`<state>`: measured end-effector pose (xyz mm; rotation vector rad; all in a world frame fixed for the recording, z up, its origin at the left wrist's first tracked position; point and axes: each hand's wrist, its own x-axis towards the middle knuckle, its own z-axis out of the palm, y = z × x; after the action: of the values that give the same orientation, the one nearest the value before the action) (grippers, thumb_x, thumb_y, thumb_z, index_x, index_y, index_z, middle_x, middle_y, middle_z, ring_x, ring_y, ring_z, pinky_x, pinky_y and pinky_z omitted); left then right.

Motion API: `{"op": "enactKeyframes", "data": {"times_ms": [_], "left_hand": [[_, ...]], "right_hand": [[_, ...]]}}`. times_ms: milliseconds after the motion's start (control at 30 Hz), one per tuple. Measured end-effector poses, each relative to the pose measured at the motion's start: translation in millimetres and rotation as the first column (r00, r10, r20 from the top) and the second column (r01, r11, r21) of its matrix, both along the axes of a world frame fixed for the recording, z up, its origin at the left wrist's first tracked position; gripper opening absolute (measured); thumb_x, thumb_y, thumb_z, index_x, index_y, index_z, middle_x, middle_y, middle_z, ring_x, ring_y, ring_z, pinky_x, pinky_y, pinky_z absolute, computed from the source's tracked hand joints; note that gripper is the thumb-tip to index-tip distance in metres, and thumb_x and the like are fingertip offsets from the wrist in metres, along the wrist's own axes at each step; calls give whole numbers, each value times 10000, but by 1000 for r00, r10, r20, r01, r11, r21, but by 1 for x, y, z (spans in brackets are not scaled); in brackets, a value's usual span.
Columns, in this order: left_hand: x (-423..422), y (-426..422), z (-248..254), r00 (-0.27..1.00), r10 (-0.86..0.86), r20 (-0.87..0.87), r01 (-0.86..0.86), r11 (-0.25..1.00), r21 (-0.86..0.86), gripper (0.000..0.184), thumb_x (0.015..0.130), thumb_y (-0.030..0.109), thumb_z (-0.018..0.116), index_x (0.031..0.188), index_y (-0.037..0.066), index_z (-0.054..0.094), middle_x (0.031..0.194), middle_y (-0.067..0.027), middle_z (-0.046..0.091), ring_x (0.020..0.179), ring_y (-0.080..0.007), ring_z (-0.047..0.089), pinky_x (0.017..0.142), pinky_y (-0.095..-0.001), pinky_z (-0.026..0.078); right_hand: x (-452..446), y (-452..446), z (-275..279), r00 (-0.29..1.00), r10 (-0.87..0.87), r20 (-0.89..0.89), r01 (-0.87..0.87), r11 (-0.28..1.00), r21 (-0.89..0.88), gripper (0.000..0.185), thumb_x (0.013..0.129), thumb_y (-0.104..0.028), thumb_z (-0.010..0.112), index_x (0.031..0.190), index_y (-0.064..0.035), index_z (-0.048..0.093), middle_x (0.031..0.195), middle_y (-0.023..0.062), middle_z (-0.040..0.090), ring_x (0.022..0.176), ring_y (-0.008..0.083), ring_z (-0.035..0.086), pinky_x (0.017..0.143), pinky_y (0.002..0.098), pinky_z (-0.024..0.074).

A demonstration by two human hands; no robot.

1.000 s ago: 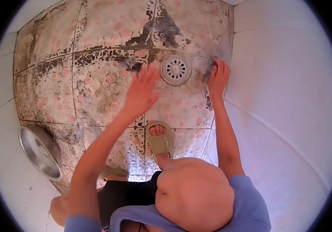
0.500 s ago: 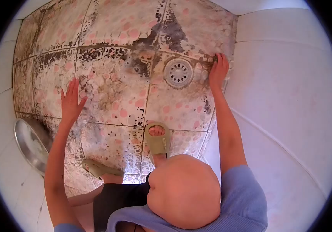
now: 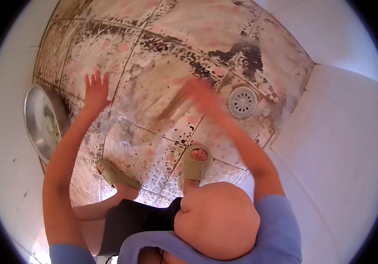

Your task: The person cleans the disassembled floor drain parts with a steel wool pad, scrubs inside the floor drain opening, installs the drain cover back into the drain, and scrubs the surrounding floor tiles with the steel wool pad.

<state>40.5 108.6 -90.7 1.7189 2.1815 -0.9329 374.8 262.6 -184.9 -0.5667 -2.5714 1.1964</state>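
My left hand (image 3: 96, 93), fingers spread and empty, is over the tiled floor (image 3: 162, 27) at the left, between the metal basin and the middle tiles. My right hand (image 3: 199, 92) is smeared by motion over the floor, just left of the round drain (image 3: 242, 102); whether it holds anything cannot be made out. Shallow brownish water or a wet streak shows beside it. Dark patches (image 3: 251, 58) and pink spots mark the tiles.
A metal basin (image 3: 43, 123) leans at the left wall. My feet in green slippers (image 3: 193, 165) are on the floor below my hands. White walls (image 3: 343, 119) rise at the right and left.
My right hand has moved left from beside the right wall to the other side of the drain. My left hand went left, away from the drain, and stays open. The view has turned.
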Motion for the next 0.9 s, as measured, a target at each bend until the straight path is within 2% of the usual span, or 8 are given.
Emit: {"op": "enactKeyframes", "data": {"times_ms": [200, 367, 433, 533, 567, 667, 833, 900], "left_hand": [[-22, -37, -16, 998, -44, 49, 38, 993, 114, 1080, 575, 289, 812, 1408, 55, 167, 1313, -278, 354, 1194, -379, 416, 1070, -516, 193], [-24, -37, -10, 999, -17, 50, 12, 995, 100, 1198, 525, 302, 850, 1430, 82, 97, 1346, -234, 342, 1263, -325, 367, 1080, -496, 178], [-29, -44, -8, 995, 35, 96, -45, 993, 106, 1115, 552, 303, 831, 1406, 49, 161, 1339, -240, 347, 1253, -331, 375, 1083, -489, 176], [-33, -52, -9, 992, 92, 91, -98, 993, 66, 1047, 574, 307, 821, 1376, 11, 217, 1350, -238, 341, 1275, -324, 344, 1083, -483, 180], [-36, -51, -10, 992, 80, 95, -87, 994, 66, 1041, 576, 311, 820, 1372, 6, 222, 1355, -238, 337, 1277, -323, 343, 1083, -482, 180], [-37, -53, -12, 992, 89, 90, -94, 994, 61, 1074, 559, 309, 831, 1377, 6, 204, 1379, -232, 308, 1284, -319, 337, 1074, -488, 194], [-37, -54, -17, 989, 141, 53, -143, 989, 42, 1081, 551, 310, 833, 1377, 10, 204, 1397, -233, 281, 1293, -317, 325, 1070, -494, 199], [-34, -51, -15, 990, 130, 45, -132, 990, 44, 1037, 569, 319, 821, 1365, 5, 235, 1380, -231, 307, 1291, -312, 325, 1076, -500, 185]], "right_hand": [[45, 96, 13, 852, -520, -57, 464, 701, 541, 343, 894, -180, 425, 1195, -66, 543, 1297, 226, 430, 1176, 351, 444, 969, 405, 353], [-35, -120, 8, 938, 330, 102, -274, 891, -363, 367, 869, -196, 458, 1199, -48, 519, 1299, 144, 456, 1237, 297, 382, 1037, 385, 275], [-20, -161, 29, 791, 612, -5, -610, 789, 71, 368, 900, -190, 418, 1241, -84, 503, 1324, 122, 453, 1272, 253, 363, 1063, 369, 257], [-4, -61, 19, 966, 259, -10, -234, 853, -467, 353, 879, -120, 380, 1204, -67, 509, 1356, 86, 423, 1283, 219, 356, 1058, 341, 262], [11, -26, 6, 998, -64, 8, 62, 987, 151, 291, 870, -101, 390, 1114, -34, 534, 1228, 97, 511, 1188, 237, 436, 1000, 372, 319], [-10, 106, 32, 871, -481, 105, 464, 873, 146, 344, 865, -77, 430, 1200, -25, 491, 1268, 192, 459, 1190, 286, 420, 982, 407, 336], [-101, -18, 23, 983, -179, 48, 107, 761, 639, 294, 889, -50, 350, 1131, 56, 481, 1094, 223, 519, 1020, 332, 515, 902, 478, 411], [-117, -131, -13, 871, 317, 376, -409, 891, 196, 340, 904, -133, 390, 1220, -30, 463, 1203, 103, 527, 1054, 281, 537, 963, 411, 403]]}}
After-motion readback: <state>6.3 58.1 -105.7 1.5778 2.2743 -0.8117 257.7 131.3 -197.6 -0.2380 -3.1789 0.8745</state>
